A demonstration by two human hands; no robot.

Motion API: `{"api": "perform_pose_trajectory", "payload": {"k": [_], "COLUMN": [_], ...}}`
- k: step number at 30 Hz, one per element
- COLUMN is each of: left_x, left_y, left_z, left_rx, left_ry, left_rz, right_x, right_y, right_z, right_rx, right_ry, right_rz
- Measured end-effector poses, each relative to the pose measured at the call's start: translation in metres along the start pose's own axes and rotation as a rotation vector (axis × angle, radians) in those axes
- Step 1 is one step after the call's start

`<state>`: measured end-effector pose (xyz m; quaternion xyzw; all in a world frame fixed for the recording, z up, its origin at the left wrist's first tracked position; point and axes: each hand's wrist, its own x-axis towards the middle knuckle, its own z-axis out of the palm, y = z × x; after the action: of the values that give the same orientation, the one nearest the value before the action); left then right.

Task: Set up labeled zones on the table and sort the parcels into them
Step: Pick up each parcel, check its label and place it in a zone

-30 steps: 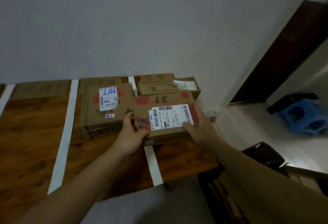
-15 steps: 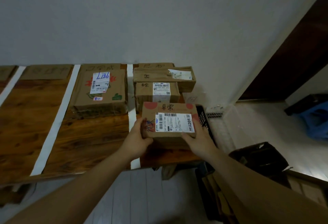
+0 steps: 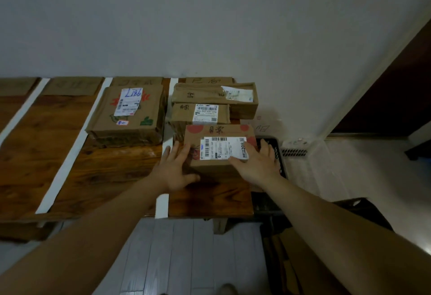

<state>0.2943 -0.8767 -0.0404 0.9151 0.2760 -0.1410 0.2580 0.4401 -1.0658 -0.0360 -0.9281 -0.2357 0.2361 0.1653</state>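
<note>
Brown cardboard parcel with red dots and a white barcode label (image 3: 219,146) now rests on the dark wooden table (image 3: 105,173), just right of the white tape strip (image 3: 162,201). Half a second earlier both hands gripped it above the table. Left hand (image 3: 173,168) and right hand (image 3: 256,164) flank it, fingers straightened, grip released. Whether they touch it cannot be told. Also right of the strip, behind it, lie a smaller brown parcel (image 3: 200,113) and a long brown parcel (image 3: 210,94). Left of the strip lies a large flat parcel (image 3: 128,112). Judged: this placement is complete.
</note>
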Motion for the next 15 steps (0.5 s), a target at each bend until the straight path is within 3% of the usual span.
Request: {"api": "perform_pose_trajectory", "payload": {"k": [8,15], "left_x": [-0.061,-0.168], "left_y": [-0.069,-0.229], "left_z": [-0.124,-0.218], "left_rx": [-0.045,-0.139], "left_ry": [0.251,0.452], "left_rz": [-0.162,-0.369], "right_x": [-0.013,-0.039], "right_y": [-0.142,-0.332], "right_z": [-0.035,0.004], "right_rx": [-0.093,-0.274], "right_ry": [0.009,0.012], "right_rz": [-0.343,-0.548]}}
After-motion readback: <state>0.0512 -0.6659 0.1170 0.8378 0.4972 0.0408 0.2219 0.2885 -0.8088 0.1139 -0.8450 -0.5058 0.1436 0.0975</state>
